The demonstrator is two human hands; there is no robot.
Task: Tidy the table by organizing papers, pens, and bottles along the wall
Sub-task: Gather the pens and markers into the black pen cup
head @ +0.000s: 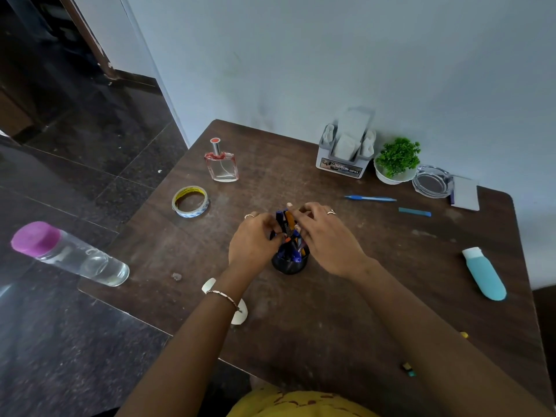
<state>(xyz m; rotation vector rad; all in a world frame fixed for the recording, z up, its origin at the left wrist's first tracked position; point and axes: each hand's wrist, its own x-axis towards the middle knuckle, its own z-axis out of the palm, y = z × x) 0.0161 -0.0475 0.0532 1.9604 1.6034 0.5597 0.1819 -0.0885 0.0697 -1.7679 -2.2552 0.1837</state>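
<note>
At the middle of the dark wooden table (346, 311), a black mesh pen cup (289, 264) holds blue and orange pens (289, 224). The left hand (251, 240) and right hand (326, 236) curl their fingers closed around the pens. A loose blue pen (370, 198) lies far right; a clear plastic bottle with a purple cap (70, 254) lies at the near-left edge.
</note>
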